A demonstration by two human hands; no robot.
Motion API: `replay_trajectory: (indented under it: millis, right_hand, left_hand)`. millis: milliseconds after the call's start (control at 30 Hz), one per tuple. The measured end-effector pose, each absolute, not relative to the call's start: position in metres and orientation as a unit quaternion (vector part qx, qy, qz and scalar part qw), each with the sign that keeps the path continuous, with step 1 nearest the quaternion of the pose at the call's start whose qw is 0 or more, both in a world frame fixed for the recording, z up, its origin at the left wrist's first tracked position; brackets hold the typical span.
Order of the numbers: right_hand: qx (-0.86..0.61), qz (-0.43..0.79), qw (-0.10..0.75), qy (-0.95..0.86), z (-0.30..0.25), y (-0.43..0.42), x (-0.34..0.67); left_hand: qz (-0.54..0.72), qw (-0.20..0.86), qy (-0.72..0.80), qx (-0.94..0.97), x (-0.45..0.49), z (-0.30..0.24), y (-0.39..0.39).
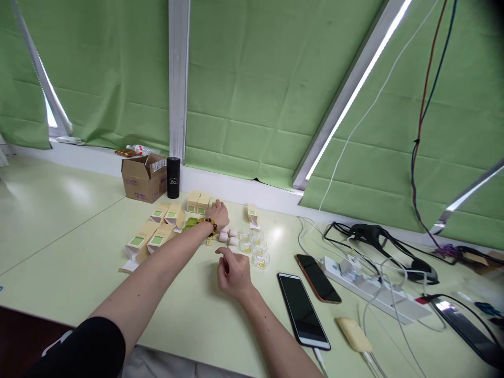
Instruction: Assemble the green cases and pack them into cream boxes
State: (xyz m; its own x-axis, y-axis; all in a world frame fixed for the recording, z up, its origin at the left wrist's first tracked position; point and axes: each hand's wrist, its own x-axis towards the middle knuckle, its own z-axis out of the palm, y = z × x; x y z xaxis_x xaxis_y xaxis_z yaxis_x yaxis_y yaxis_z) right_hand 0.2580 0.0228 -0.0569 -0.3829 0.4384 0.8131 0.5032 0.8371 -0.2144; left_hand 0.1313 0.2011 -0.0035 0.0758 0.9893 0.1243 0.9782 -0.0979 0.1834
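Observation:
My left hand (219,213), with a beaded bracelet at the wrist, reaches far across the table and rests with curled fingers on a small beige-and-green box (214,203) in the back row. My right hand (233,273) hovers low over the table with fingers curled loosely and thumb out; nothing shows in it. Just beyond it lie small white caps (229,235) and several clear little jars with yellow contents (256,249). More beige boxes with green labels (157,232) lie to the left.
A brown cardboard box (144,177) and a black tumbler (173,177) stand at the back by the green blinds. Two phones (304,310), a yellow charger (353,334), a white power strip (370,286), tangled cables and black headgear (378,237) crowd the right side.

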Motion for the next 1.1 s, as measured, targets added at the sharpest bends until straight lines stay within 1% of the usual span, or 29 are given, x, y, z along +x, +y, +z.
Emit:
replay_trajectory:
  millis: [300,600,700,800,933,1067,1100]
  right_hand:
    - [-0.277,-0.036,0.480,-0.832,-0.055,0.021,0.257]
    - [-0.283,-0.035,0.467,-0.837,-0.058,0.021,0.257]
    - [-0.289,-0.033,0.460,-0.839,-0.059,0.021,0.257]
    - [-0.292,-0.031,0.456,-0.840,-0.059,0.021,0.257]
    - [-0.286,-0.030,0.451,-0.845,-0.058,0.021,0.255]
    - [-0.295,-0.032,0.411,-0.862,-0.060,0.021,0.253]
    - [-0.299,-0.031,0.395,-0.868,-0.060,0.021,0.252]
  left_hand:
    - [0.135,0.054,0.705,0.694,0.128,-0.008,0.223]
    - [0.158,0.134,0.702,0.682,0.131,0.007,0.216]
    - [0.210,0.135,0.673,0.696,0.128,0.023,0.205]
    - [0.290,0.119,0.629,0.712,0.118,0.045,0.189]
    - [0.377,0.112,0.573,0.719,0.090,0.072,0.151]
    - [0.467,0.090,0.518,0.712,0.053,0.075,0.099]
    - [0.463,0.071,0.521,0.714,0.045,0.071,0.086]
